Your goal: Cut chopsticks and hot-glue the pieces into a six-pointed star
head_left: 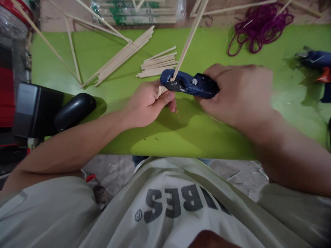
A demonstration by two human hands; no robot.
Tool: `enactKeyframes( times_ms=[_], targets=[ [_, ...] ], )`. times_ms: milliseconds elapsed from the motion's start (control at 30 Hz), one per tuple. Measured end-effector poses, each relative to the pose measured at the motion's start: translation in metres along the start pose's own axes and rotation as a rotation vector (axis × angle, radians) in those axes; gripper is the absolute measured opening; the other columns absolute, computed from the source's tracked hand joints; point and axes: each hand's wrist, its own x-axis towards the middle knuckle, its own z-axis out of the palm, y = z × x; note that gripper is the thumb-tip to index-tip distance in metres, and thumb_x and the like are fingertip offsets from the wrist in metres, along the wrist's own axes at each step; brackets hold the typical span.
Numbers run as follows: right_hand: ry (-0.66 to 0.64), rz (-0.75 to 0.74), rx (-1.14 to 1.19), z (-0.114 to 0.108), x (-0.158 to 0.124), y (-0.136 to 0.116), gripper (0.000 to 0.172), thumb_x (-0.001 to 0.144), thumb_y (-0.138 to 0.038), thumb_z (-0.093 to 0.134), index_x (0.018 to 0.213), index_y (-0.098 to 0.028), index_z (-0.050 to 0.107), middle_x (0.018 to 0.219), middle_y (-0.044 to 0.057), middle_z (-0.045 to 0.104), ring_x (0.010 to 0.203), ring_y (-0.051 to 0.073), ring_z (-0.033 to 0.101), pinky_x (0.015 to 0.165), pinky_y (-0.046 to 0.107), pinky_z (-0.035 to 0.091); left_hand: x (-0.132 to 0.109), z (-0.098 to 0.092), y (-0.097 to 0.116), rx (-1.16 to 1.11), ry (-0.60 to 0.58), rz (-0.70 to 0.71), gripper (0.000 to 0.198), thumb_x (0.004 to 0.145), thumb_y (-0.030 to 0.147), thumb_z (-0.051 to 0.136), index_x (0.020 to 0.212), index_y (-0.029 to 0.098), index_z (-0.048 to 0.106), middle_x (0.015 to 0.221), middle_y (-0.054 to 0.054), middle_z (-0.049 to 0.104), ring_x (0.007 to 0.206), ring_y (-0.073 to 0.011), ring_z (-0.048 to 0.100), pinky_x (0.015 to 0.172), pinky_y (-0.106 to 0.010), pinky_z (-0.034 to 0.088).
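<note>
My right hand grips a dark blue cutting tool by its handle end. The tool's head is around the lower end of a long pale stick, which rises toward the top of the view. My left hand is closed on a small bundle of short pale pieces, just left of and below the tool's head. Short sticks lie on the green table behind my left hand. A row of longer sticks lies farther left.
A black mouse-shaped object and a black box stand at the left. Joined stick frames are at the back left. Purple cord lies back right, and a blue glue gun at the right edge. Packaged sticks lie behind.
</note>
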Motion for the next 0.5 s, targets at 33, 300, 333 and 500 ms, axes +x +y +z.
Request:
enactKeyframes(
  times_ms=[33,300,333,500],
  targets=[
    [0.015,0.000,0.027,0.001,0.000,-0.002,0.026,0.088,-0.047,0.076,0.112,-0.038,0.080,0.109,0.014,0.092,0.104,0.047,0.086,0.080,0.058,0.062,0.000,0.000,0.000,0.012,0.009,0.007,0.061,0.124,0.076,0.073,0.094,0.024,0.081,0.082,-0.004,0.080,0.084,-0.0248,0.086,0.093,-0.041,0.074],
    [0.171,-0.080,0.027,0.022,0.004,-0.001,0.056,0.098,-0.046,0.068,0.149,-0.031,0.084,0.125,0.014,0.091,0.118,0.047,0.087,0.102,0.065,0.069,-0.001,-0.002,0.004,0.125,0.083,0.024,0.058,0.125,0.073,0.071,0.096,0.025,0.083,0.080,-0.004,0.080,0.079,-0.0245,0.084,0.089,-0.041,0.073],
    [0.198,-0.104,0.022,0.023,0.004,0.000,0.058,0.101,-0.053,0.065,0.152,-0.033,0.083,0.123,0.012,0.090,0.116,0.046,0.087,0.100,0.064,0.069,-0.001,-0.002,0.004,0.145,0.102,0.037,0.059,0.126,0.074,0.069,0.097,0.024,0.083,0.079,-0.003,0.080,0.077,-0.0244,0.084,0.087,-0.041,0.072],
    [0.057,-0.039,-0.017,0.014,0.006,-0.006,0.054,0.104,-0.062,0.067,0.142,-0.026,0.081,0.126,0.019,0.088,0.118,0.049,0.086,0.096,0.059,0.061,-0.002,-0.003,0.006,0.268,0.123,0.047,0.065,0.127,0.081,0.059,0.103,0.027,0.084,0.077,-0.002,0.080,0.074,-0.0243,0.085,0.078,-0.039,0.072]
  ],
)
